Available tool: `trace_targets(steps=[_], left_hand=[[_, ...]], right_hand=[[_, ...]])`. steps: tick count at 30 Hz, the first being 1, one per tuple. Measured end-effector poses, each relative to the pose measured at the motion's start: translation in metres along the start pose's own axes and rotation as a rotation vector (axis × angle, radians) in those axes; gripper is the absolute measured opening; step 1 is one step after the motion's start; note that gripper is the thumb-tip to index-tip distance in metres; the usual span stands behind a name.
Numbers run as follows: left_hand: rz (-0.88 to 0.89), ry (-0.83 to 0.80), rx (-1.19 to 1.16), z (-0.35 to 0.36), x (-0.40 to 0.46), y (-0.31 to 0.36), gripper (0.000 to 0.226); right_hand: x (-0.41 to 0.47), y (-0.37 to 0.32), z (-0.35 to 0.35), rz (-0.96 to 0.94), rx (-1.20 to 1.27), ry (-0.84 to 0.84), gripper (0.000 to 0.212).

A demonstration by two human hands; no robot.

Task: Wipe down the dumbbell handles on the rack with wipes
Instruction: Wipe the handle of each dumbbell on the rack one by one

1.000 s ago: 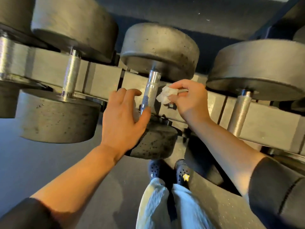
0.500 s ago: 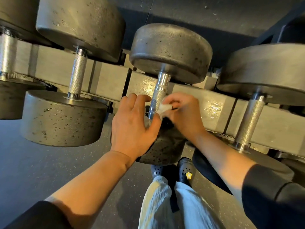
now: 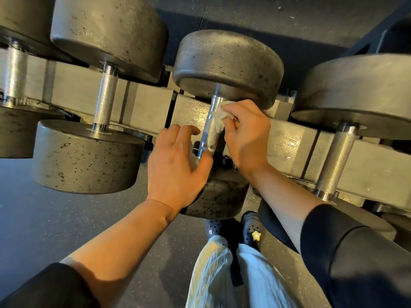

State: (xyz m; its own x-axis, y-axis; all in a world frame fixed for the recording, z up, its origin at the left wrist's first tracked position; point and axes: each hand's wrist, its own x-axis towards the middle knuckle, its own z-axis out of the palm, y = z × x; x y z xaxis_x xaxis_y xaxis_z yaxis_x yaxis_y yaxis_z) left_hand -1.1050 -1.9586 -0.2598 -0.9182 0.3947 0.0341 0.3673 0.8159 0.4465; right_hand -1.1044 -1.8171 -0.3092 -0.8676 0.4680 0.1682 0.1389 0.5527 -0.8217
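1. Up close, the right hand [image 3: 245, 135] pinches a white wipe [image 3: 219, 121] against the middle dumbbell's knurled handle [image 3: 209, 134].
2. Left hand [image 3: 175, 165], fingers relaxed, rests on that dumbbell's near head [image 3: 219, 200].
3. Neighbouring dumbbells [image 3: 89, 156] sit on the rack [image 3: 151, 107].

A crumpled white wipe [image 3: 219, 122] is pressed against the upper part of the knurled steel handle [image 3: 210, 132] of the middle dumbbell [image 3: 226, 65], just below its far head. The dumbbell has round, dark, pitted heads and lies across the grey rack [image 3: 151, 107], between two larger dumbbells [image 3: 104, 101] [image 3: 340, 150] with bare knurled handles.
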Motion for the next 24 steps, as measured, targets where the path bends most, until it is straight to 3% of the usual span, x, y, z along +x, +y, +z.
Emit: trace_targets(steps=[4,7,9,12,14,18,22,24], left_hand=[[-0.003,0.005,-0.006,0.0,0.0,0.0,0.043],[-0.011,0.016,-0.019,0.001,-0.001,0.0,0.045],[-0.019,0.019,-0.031,0.002,0.0,0.001,0.045],[-0.017,0.019,-0.03,0.003,0.0,0.0,0.043],[-0.018,0.024,-0.021,0.003,0.0,0.0,0.042],[-0.022,0.026,-0.022,0.002,0.0,0.0,0.042],[-0.019,0.036,-0.025,0.002,-0.002,0.0,0.035],[-0.018,0.045,-0.037,0.002,-0.002,-0.001,0.032]], right_hand=[[-0.018,0.008,-0.008,-0.072,0.1,-0.248,0.018],[-0.03,0.007,-0.014,-0.02,0.175,-0.469,0.017],[-0.025,0.002,-0.016,0.009,0.167,-0.429,0.019],[-0.007,-0.01,-0.014,-0.02,0.052,-0.167,0.027],[0.003,-0.012,-0.01,-0.095,-0.065,-0.118,0.031],[0.005,-0.002,-0.001,-0.275,-0.363,-0.225,0.044],[-0.006,-0.003,-0.002,-0.332,-0.3,-0.327,0.038],[-0.012,-0.005,-0.005,-0.387,-0.26,-0.416,0.026]])
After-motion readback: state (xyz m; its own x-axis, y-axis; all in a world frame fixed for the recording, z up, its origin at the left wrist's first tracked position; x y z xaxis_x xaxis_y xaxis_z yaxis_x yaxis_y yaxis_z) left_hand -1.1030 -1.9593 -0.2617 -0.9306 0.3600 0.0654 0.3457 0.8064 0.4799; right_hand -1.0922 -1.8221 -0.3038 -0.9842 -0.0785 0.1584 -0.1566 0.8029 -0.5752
